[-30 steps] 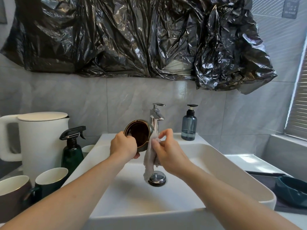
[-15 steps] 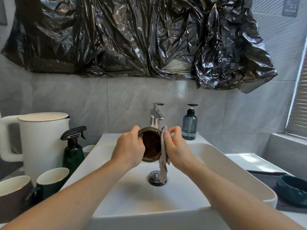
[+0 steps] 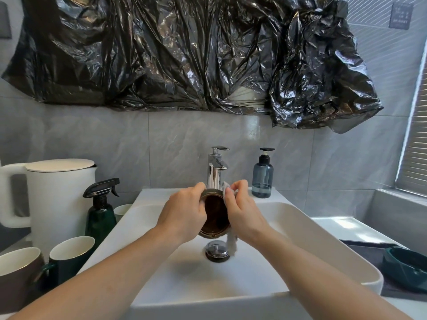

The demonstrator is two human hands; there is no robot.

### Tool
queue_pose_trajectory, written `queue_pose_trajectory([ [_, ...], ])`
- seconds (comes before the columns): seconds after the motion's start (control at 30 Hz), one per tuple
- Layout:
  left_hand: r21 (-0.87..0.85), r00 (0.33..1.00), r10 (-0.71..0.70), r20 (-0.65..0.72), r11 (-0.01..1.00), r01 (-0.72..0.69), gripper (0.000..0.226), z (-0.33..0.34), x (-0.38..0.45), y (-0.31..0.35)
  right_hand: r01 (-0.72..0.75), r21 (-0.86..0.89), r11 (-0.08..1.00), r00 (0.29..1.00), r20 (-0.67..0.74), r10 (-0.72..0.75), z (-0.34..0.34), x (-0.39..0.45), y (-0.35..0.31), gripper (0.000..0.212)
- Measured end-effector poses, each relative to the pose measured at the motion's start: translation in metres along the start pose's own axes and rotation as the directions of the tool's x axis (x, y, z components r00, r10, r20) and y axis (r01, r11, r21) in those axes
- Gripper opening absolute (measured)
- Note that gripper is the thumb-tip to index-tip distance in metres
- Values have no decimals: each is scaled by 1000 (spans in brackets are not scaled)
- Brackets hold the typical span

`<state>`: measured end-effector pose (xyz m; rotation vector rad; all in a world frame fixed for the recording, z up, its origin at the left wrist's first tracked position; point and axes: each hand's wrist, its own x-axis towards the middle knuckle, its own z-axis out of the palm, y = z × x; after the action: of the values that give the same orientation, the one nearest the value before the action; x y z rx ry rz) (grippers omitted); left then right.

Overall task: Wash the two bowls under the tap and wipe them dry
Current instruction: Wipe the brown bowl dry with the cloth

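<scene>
so you're on the drying step, it seems: your left hand (image 3: 184, 213) grips the brown bowl (image 3: 215, 215) on edge over the sink (image 3: 300, 227), while your right hand (image 3: 242, 215) pinches the cloth (image 3: 232, 243) against its rim. no water visibly runs from the tap (image 3: 216, 169). two bowls in all; the teal bowl (image 3: 406, 266) sits on the table at right, possibly already done.

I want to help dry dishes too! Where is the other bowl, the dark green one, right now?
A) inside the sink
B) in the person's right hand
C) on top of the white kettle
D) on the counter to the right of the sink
D: the dark green bowl sits on the counter to the right of the sink, while both hands hold the brown bowl.
</scene>
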<state>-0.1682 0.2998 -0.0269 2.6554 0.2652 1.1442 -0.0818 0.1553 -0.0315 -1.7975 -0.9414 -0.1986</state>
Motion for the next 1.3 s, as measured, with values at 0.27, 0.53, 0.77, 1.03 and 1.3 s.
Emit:
queue_pose_trajectory([
  [0.27,-9,993,91,-82,996,-92,6,-1,-2,-2,109,-14,994,993,54,-108,-1,-2,-3,18],
  [0.53,3,982,123,-142,992,-124,3,-3,-2,-3,-43,118,992,998,60,36,1,0,-3,24],
  [0.77,-1,987,74,-141,997,-75,8,0,-2,-5,-131,35,991,988,92,127,0,0,-4,42],
  [1.03,-97,972,-164,-166,984,149,13,0,5,-19,-165,-7,986,963,216,163,-1,-6,-1,49],
  [1.3,-149,947,-311,-79,943,298,23,2,8,-19,-108,-223,969,941,290,172,-3,-10,-3,52],
])
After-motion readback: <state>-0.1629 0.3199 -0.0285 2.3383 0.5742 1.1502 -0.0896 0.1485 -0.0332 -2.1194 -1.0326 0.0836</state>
